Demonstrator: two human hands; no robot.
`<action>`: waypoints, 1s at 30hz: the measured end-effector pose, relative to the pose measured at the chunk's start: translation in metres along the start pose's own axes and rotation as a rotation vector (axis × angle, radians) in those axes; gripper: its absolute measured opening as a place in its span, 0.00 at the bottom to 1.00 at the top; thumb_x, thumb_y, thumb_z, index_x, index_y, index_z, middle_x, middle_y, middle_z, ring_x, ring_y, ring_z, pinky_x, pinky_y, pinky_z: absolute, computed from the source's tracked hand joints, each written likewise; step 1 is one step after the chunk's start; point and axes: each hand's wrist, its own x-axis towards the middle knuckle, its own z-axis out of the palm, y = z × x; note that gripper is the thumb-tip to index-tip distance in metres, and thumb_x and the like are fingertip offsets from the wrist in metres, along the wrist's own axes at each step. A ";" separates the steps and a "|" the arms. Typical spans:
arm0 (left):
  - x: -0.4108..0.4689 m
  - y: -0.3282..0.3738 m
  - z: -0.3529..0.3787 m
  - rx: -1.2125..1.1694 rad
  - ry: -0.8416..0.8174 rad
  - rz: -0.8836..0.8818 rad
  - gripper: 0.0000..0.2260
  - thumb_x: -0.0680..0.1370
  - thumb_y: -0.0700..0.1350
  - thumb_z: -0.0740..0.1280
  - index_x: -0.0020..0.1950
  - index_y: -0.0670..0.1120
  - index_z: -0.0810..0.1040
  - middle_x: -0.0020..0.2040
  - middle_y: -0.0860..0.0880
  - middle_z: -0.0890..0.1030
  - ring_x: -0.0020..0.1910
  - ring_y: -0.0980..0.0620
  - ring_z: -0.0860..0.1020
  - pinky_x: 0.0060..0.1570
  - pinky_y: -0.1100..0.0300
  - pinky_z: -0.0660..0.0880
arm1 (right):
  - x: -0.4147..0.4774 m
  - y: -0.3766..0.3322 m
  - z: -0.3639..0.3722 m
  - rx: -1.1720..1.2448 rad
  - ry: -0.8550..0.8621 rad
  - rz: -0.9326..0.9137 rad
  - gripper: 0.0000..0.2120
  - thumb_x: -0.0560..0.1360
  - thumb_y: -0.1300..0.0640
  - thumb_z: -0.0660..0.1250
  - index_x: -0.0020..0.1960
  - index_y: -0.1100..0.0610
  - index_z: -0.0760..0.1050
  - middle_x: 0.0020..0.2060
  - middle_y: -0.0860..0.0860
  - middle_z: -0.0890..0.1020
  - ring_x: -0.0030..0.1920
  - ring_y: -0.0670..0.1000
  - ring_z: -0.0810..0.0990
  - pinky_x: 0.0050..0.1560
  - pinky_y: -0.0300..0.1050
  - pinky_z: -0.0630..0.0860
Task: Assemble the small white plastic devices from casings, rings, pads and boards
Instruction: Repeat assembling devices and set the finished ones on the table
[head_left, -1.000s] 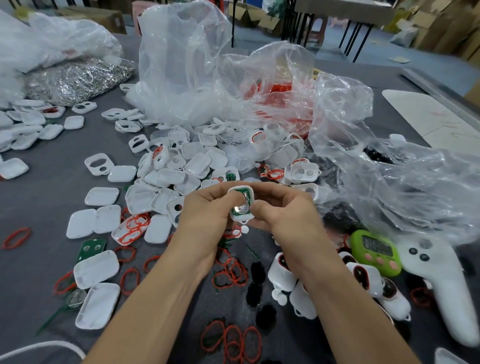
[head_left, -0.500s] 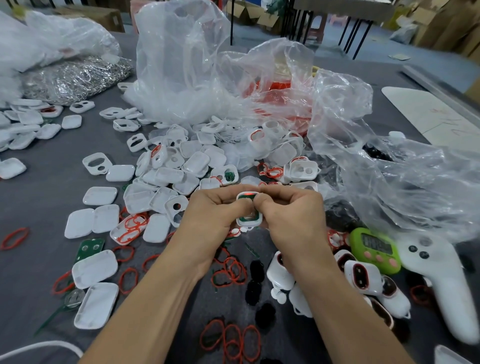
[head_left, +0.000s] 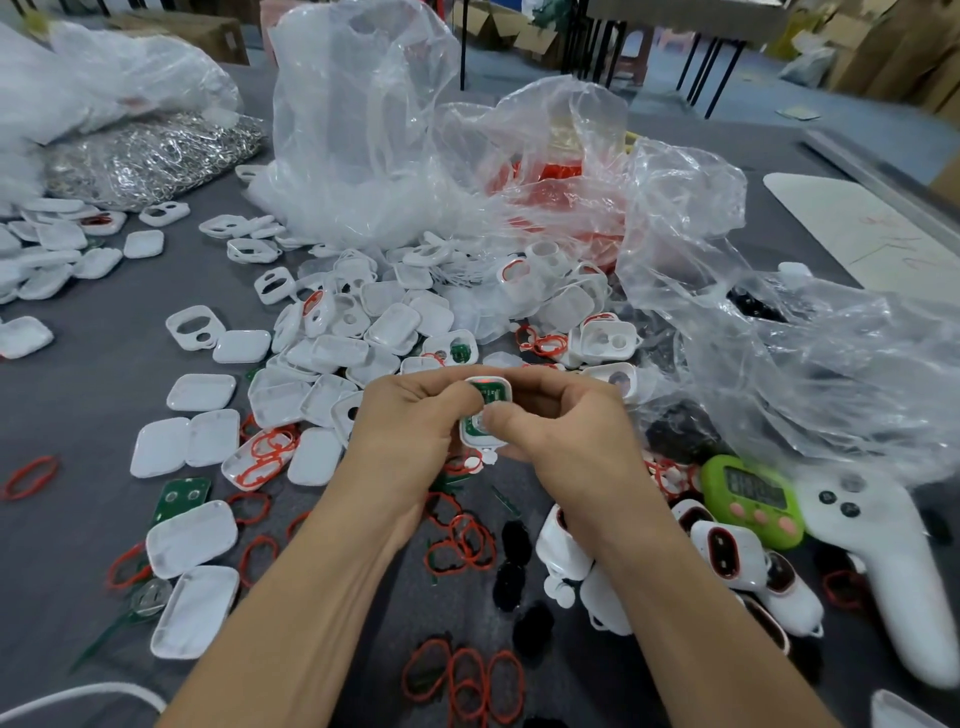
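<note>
Both hands hold one small white casing (head_left: 487, 391) above the table's middle; a green board and a red ring show inside it. My left hand (head_left: 410, 421) grips its left side, thumb on the board. My right hand (head_left: 561, 421) grips the right side, thumb pressing the lower half. A heap of white casings (head_left: 374, 332) lies just beyond. Red rings (head_left: 462, 540) and black pads (head_left: 511, 577) lie below my hands. A loose green board (head_left: 182, 496) lies at the left. Assembled white devices (head_left: 727, 556) sit at the lower right.
Crumpled clear plastic bags (head_left: 779, 364) cover the back and right of the grey table (head_left: 93, 395). A green timer (head_left: 753, 499) and a white controller (head_left: 893, 561) lie at the right. A bag of metal clips (head_left: 150, 156) sits at the back left.
My hands have closed in on the casing and raised it slightly. Both thumbs now cover its lower half, where the board was more exposed before.
</note>
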 end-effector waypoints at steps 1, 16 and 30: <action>0.000 0.000 -0.001 0.008 -0.002 0.004 0.16 0.73 0.30 0.63 0.47 0.43 0.89 0.43 0.35 0.86 0.35 0.46 0.80 0.35 0.60 0.77 | 0.000 0.000 -0.001 0.002 -0.017 -0.003 0.14 0.66 0.59 0.72 0.47 0.44 0.86 0.43 0.48 0.89 0.46 0.50 0.88 0.54 0.55 0.84; 0.000 0.000 0.001 0.042 0.035 -0.047 0.10 0.75 0.36 0.69 0.47 0.46 0.89 0.38 0.42 0.83 0.33 0.50 0.76 0.30 0.64 0.73 | 0.004 0.001 -0.004 -0.007 -0.019 0.058 0.13 0.65 0.60 0.73 0.47 0.48 0.87 0.43 0.47 0.89 0.46 0.49 0.88 0.54 0.51 0.83; 0.003 0.006 -0.004 -0.120 0.144 -0.100 0.10 0.80 0.30 0.64 0.49 0.40 0.84 0.39 0.42 0.86 0.34 0.49 0.85 0.30 0.59 0.82 | -0.001 -0.028 -0.078 -0.949 -0.022 0.001 0.07 0.72 0.58 0.76 0.43 0.46 0.86 0.36 0.39 0.84 0.37 0.38 0.80 0.36 0.30 0.71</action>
